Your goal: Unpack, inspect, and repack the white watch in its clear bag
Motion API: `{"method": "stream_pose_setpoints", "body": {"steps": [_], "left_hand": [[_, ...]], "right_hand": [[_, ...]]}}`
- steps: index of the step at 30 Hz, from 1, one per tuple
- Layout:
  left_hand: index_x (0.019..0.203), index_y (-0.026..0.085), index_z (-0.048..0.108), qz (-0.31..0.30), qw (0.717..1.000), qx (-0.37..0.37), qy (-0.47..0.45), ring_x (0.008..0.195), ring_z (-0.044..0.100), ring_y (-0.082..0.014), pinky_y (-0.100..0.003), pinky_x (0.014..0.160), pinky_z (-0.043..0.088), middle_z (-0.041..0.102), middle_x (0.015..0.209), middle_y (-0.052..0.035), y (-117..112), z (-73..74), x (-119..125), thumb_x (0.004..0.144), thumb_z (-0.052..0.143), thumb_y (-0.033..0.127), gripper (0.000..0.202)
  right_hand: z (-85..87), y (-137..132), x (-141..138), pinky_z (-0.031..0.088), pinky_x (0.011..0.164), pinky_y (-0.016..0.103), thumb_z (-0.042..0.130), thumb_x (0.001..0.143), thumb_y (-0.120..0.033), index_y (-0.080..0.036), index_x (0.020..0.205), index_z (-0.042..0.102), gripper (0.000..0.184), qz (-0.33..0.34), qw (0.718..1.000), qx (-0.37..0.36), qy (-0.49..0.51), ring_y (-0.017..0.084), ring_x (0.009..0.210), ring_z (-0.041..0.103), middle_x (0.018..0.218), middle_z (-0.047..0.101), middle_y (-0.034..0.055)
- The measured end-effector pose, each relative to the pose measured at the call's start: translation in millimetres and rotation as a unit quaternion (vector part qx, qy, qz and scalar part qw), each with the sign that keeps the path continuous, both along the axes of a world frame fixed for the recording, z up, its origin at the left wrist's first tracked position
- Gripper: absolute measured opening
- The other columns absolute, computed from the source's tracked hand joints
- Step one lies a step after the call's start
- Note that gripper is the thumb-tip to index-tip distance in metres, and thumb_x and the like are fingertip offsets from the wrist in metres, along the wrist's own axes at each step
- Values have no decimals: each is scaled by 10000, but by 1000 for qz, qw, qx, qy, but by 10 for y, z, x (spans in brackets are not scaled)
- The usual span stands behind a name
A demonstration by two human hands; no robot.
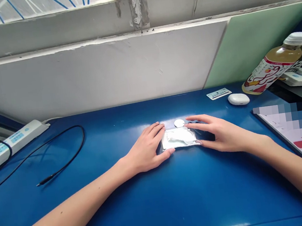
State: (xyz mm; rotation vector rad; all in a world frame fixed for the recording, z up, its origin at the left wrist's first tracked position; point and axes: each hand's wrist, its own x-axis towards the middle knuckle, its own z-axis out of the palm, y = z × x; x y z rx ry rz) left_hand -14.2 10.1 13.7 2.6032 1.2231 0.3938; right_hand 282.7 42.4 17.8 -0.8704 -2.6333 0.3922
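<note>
A small clear plastic packet (180,137) with white contents lies flat on the blue tabletop; what is inside cannot be made out. My left hand (150,146) rests at its left end, fingers stretched along the upper corner and thumb at the lower edge. On the other side my right hand (216,132) has its fingers spread apart, the tips touching or almost touching the packet's right end. A white round disc (179,123) is at the packet's upper edge, close to my right fingertips.
At the back right are a white earbud case (238,99), a printed card (219,93) and a tilted drink bottle (271,69). A tablet-like device (299,138) lies right. On the left are a power strip (13,144) and a black cable (71,162). A wall (93,76) borders the table's back.
</note>
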Motion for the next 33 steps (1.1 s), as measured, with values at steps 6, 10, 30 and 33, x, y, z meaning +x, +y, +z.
{"method": "stream_pose_setpoints", "body": {"steps": [6, 10, 30, 33], "left_hand": [[1444, 118, 437, 2, 1000, -8, -30, 1439, 370, -348, -544, 1162, 352, 475, 1494, -201, 3, -7, -2, 954, 528, 528, 646], [1556, 168, 189, 15, 996, -9, -82, 1403, 429, -329, -521, 1137, 390, 462, 1498, -193, -15, -46, -4, 887, 660, 442, 862], [1437, 140, 445, 33, 999, 16, -37, 1452, 328, -388, -577, 1174, 332, 487, 1481, -171, 13, -50, 5, 862, 636, 468, 689], [1424, 122, 463, 36, 999, 8, -22, 1456, 315, -397, -587, 1172, 329, 481, 1484, -185, 13, -42, 6, 877, 606, 502, 681]], "right_hand": [[51, -68, -101, 569, 903, 392, 538, 966, -237, -256, 1198, 699, 283, -21, 990, -19, 138, 245, 1060, 687, 1161, 722, 91], [98, -106, -162, 598, 792, 358, 600, 941, -361, -225, 1029, 734, 210, -115, 963, -114, 215, 250, 911, 728, 1007, 775, 68], [2, -16, -19, 471, 1059, 571, 625, 888, -507, -196, 1409, 537, 613, -55, 998, 26, -15, 386, 1347, 485, 1470, 508, 194], [-16, -18, -20, 458, 1075, 580, 598, 903, -526, -167, 1431, 519, 643, -50, 998, 11, -43, 392, 1376, 457, 1501, 482, 208]]}}
